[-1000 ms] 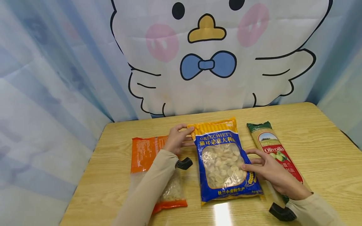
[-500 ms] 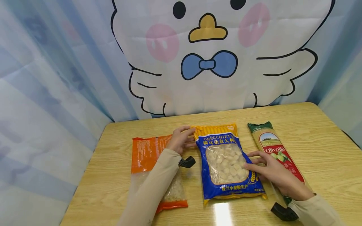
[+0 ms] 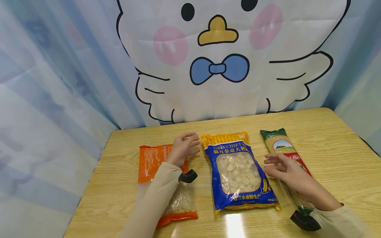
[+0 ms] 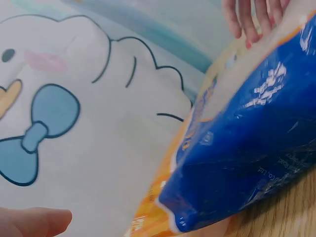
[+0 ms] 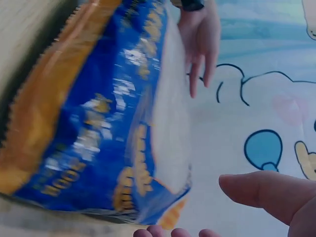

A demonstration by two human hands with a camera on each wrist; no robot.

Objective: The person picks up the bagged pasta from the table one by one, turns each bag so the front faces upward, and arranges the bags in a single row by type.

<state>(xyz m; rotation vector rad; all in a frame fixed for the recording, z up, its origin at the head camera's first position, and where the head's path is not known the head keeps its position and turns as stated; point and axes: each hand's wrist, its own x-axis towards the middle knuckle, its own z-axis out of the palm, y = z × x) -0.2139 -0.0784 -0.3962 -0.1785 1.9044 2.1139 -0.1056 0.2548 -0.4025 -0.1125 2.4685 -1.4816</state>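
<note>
A blue and yellow bag of orecchiette pasta [image 3: 238, 172] lies flat on the table, its clear window showing the pasta. To its left my left hand [image 3: 183, 148] hovers with fingers apart, free of the bag, over the edge of an orange and clear bag [image 3: 154, 162]. On the other side my right hand [image 3: 293, 173] is held off the pasta bag, above a red and green Olivoilà pasta pack [image 3: 279, 142] that it partly covers. In the right wrist view the pasta bag [image 5: 108, 108] stands apart from my thumb [image 5: 266, 190].
The wooden table [image 3: 125, 205] carries the three packs side by side, with gaps between them. Behind its far edge hangs a curtain [image 3: 220, 102] with a cartoon bird. A dark wrist mount [image 3: 188, 176] sits on each sleeve.
The pasta bag's top has come down onto the table. Both hands have let go of it and moved apart, the left leftward and the right rightward.
</note>
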